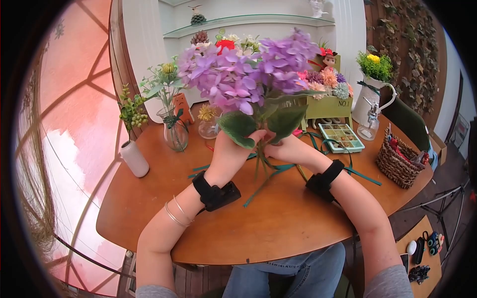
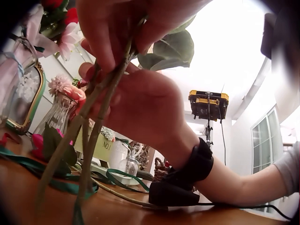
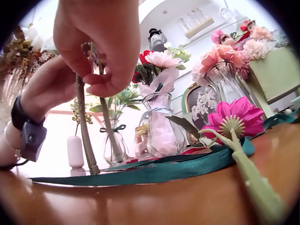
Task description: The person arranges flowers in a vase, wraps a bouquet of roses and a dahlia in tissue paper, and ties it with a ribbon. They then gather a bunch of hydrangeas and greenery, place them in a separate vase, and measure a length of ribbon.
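Purple hydrangea flowers with broad green leaves are held upright above the table. Just under the leaves, the left hand and right hand meet and pinch the stems. In the left wrist view the brown-green stems slant down from the fingers, with the right hand beside them. Two stems hang below the right hand in the right wrist view. Dark green ribbon lies on the table, near a magenta flower with a green stem.
On the wooden table stand a white vase and a glass vase at the left. Toward the right are a compartment tray, a glass spray bottle, a white pitcher and a woven basket.
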{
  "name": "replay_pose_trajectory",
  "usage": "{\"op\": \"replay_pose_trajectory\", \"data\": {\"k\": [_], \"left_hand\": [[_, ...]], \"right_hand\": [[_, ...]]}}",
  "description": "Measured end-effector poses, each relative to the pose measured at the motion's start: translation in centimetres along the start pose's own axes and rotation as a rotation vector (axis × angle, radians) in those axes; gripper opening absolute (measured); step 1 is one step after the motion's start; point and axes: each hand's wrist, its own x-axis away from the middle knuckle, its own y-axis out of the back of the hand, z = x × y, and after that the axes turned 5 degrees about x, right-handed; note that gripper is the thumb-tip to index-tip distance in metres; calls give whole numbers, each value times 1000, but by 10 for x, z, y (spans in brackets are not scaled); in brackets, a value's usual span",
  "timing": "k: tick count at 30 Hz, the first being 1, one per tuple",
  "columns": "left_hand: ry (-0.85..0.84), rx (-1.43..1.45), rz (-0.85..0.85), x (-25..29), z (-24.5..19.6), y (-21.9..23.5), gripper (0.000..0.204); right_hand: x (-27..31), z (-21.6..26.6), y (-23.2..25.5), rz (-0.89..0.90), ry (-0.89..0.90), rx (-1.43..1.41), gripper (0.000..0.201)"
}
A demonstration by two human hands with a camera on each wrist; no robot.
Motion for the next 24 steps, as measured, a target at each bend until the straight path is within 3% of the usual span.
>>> {"op": "replay_pose_trajectory", "data": {"k": [2, 7, 9, 13, 15, 16, 18, 20, 24], "left_hand": [[118, 89, -71, 0, 1, 0, 12], [42, 119, -66, 1, 4, -1, 12], [39, 164, -62, 1, 2, -1, 12], [7, -32, -51, -1, 1, 1, 13], [-24, -70, -66, -1, 6, 1, 13], [-50, 8, -95, -1, 7, 0, 15], [-77, 86, -123, -1, 7, 2, 16], [-102, -162, -47, -1, 2, 9, 15], [-158, -154, -47, 0, 5, 12, 18]], "right_hand": [[2, 5, -5, -12, -4, -73, 27], [6, 15, -6, 4, -113, -78, 32], [1, 3, -10, -30, 106, -98, 33], [-3, -10, -10, -53, 42, -5, 31], [-2, -3, -15, -149, 168, -5, 28], [-1, 1, -15, -148, 168, -5, 28], [0, 7, -14, -133, -4, -57, 28], [-5, -1, -11, -124, 31, -73, 26], [-5, -5, -12, -140, 13, 62, 19]]}}
